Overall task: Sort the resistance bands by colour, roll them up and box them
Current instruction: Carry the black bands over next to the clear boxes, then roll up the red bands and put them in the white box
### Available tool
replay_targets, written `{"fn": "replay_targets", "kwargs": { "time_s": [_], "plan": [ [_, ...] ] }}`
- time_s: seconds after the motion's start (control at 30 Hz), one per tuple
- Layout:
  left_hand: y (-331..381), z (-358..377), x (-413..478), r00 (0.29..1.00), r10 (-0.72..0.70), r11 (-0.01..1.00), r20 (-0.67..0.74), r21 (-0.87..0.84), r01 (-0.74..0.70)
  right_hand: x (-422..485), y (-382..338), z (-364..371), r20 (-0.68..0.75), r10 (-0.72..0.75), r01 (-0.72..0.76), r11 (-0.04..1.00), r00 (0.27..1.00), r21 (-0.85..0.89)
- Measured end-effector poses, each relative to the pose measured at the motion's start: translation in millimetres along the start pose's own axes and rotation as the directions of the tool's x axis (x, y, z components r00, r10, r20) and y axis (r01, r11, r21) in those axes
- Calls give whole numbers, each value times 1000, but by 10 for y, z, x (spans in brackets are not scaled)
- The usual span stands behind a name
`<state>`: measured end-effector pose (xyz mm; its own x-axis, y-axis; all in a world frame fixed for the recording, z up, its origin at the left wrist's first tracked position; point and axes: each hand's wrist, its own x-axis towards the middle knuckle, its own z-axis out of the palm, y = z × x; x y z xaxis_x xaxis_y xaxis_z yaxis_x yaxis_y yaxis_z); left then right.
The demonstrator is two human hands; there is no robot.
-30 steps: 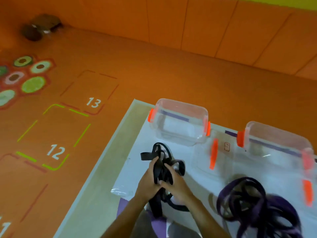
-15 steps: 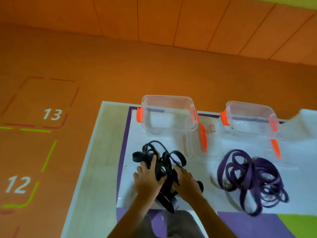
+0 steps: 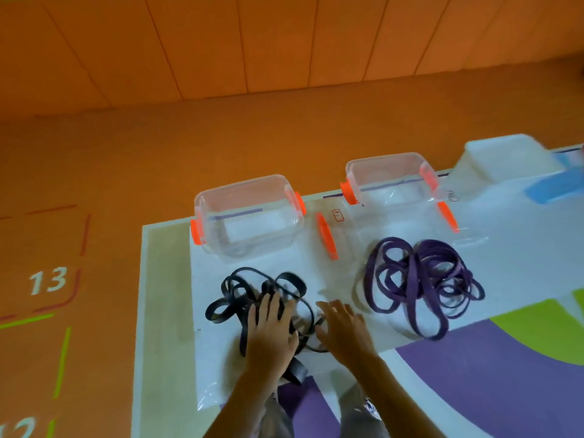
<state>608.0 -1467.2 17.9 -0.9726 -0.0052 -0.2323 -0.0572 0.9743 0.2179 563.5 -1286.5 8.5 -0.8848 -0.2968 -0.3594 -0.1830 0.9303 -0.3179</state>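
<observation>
While the left hand [image 3: 270, 335] lies flat on the near part of the black bands [image 3: 240, 292], its fingers straight and spread and pressing the tangle down onto the white sheet [image 3: 521, 248], no finger curls round a strap, so that hand grasps nothing. The right hand [image 3: 344, 331] is just to the right of it, palm down, fingers loosely spread and likewise released; its fingertips lie at the right edge of the tangle, though whether they touch a strap cannot be told. Loops of the black bands spread ahead and to the left of the left hand, and one end runs back under its wrist. Straight beyond the hands stands the left box [image 3: 240, 184], transparent, its lid off. The purple bands [image 3: 417, 279] lie in a heap well to the right of the right hand, with the right box [image 3: 388, 158] behind them. A lid [image 3: 327, 237] with an orange clip lies between the boxes
</observation>
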Motion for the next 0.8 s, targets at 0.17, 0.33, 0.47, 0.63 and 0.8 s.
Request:
{"fn": "replay_targets", "kwargs": {
  "time_s": [0.17,0.33,0.47,0.63,0.8],
  "plan": [
    [747,-81,219,988,155,988,-15,29,-155,-279,761,-365,-114,62,-66,997,992,-28],
    [1917,-46,431,960,280,960,0,16,-280,-753,1814,-867,-220,165,-165,986,961,19],
    [3039,-39,620,910,415,908,7,55,-415,-1205,2734,-1201,-292,292,-276,956,911,97],
    [4409,-43,794,849,529,846,19,70,-529,-1748,3786,-1561,-331,456,-417,890,826,184],
    [5424,33,956,755,653,751,66,71,-656,-2066,4656,-1849,-342,559,-495,829,755,261]
  ]
}}
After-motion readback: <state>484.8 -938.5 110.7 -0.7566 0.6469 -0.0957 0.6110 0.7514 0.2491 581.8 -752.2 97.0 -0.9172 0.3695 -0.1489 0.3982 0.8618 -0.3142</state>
